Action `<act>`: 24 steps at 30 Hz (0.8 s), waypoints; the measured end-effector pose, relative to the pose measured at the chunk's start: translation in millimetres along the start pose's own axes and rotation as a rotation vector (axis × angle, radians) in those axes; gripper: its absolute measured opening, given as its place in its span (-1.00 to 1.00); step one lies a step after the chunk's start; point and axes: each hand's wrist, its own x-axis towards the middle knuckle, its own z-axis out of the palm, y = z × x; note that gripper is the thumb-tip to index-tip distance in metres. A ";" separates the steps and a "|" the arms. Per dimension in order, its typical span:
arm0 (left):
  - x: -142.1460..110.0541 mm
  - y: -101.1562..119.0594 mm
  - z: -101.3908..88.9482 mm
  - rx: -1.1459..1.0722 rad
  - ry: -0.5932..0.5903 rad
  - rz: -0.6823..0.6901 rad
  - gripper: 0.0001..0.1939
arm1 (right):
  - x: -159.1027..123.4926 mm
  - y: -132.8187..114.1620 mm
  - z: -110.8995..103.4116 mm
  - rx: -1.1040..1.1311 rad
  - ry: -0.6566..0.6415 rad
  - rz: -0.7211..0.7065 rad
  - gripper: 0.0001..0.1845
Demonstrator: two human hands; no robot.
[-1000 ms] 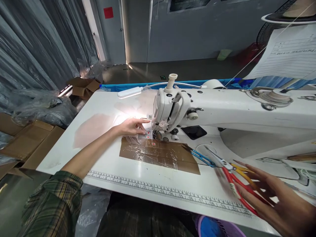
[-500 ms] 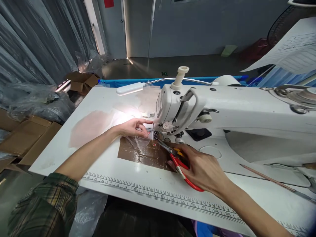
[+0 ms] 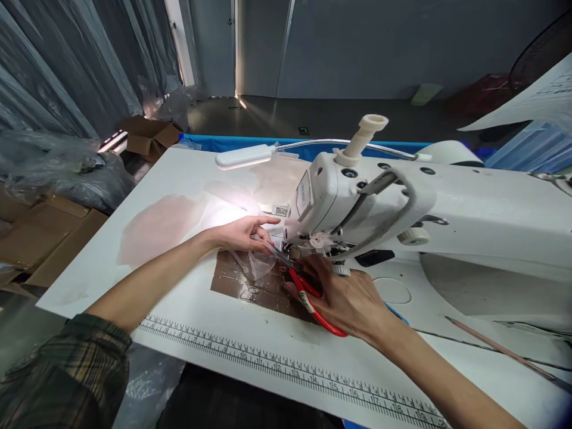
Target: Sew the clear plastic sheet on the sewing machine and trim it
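Observation:
My left hand [image 3: 243,233] pinches sheer pale fabric [image 3: 255,266] beside the needle area of the white sewing machine [image 3: 322,185], with the index finger stretched toward the machine. Part of that fabric hangs over a shiny brown plate [image 3: 241,286] on the table. Red-handled scissors [image 3: 307,301] are in my right hand [image 3: 344,298], their blades pointing left and reaching the fingertips of my left hand. Whether the blades are parted is hard to see. More pale pink sheer fabric [image 3: 154,229] spreads over the white table behind my left forearm.
A ruler strip [image 3: 268,363] runs along the table's front edge. A thin pencil-like stick [image 3: 496,345] lies at right. The lamp [image 3: 245,157] hangs over the fabric on a bendable arm. Cardboard boxes [image 3: 49,238] and plastic bags stand left of the table.
My right hand has moved the scissors left and up, bringing the blades to my left fingertips. My left hand stays nearly in place. The view has shifted slightly.

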 end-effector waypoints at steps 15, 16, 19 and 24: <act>-2.4 7.3 1.6 0.065 -0.006 -0.045 -0.10 | 1.4 -0.6 -8.0 0.239 0.013 -0.065 -0.54; -2.7 7.1 1.6 0.070 -0.003 -0.042 -0.09 | 1.5 -0.6 -7.3 0.279 0.012 -0.060 -0.56; -5.0 6.6 -0.5 0.104 -0.009 -0.017 -0.06 | 1.4 -0.8 -5.7 0.371 -0.009 -0.041 -0.60; -12.9 11.7 -8.5 0.207 -0.016 0.065 -0.06 | -0.5 -1.6 -6.6 0.456 -0.034 -0.034 -0.61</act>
